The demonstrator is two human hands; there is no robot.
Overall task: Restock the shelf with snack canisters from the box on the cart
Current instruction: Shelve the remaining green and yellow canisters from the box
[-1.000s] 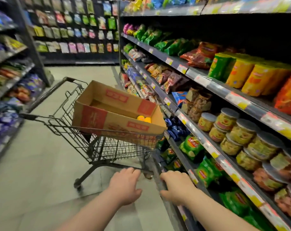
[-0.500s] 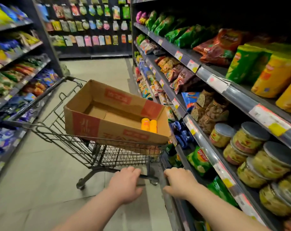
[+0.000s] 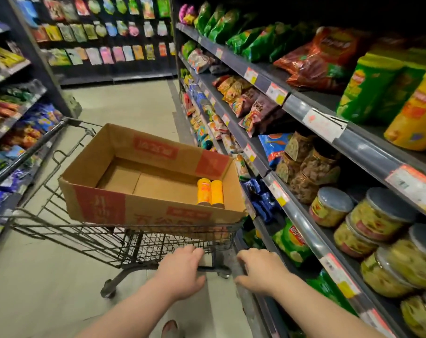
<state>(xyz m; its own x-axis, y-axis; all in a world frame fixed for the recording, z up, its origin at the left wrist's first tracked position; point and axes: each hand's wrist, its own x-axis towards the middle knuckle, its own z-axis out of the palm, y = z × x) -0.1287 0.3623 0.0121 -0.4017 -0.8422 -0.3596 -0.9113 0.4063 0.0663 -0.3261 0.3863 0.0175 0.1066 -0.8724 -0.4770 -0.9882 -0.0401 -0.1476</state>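
Standing beside the shelf (image 3: pixel 353 142) on the right, with tall yellow and green tubes (image 3: pixel 411 118) upright on its upper level, probably the place for the new stock. Keeping the cart (image 3: pixel 85 237) close to this shelf and not leaning on it, since it may roll away on its wheels.

Reaching over the near wall of the box (image 3: pixel 104 206), lying across the cart basket, toward its near right corner. Holding nothing at this moment: left hand (image 3: pixel 180 272) with fingers loosely curled, right hand (image 3: pixel 260 272) with fingers relaxed and a little apart, both low in front of the cart and apart from the box.

Taking, as a suggestion, one can in each hand, gripping around the middle and lifting straight up, so as not to tip the neighbour.

Finding in the box only two orange-yellow snack canisters (image 3: pixel 210 192), upright, touching each other, near the right wall; otherwise only bare cardboard floor. Noticing also round lidded jars (image 3: pixel 329 207) stacked on a lower level.
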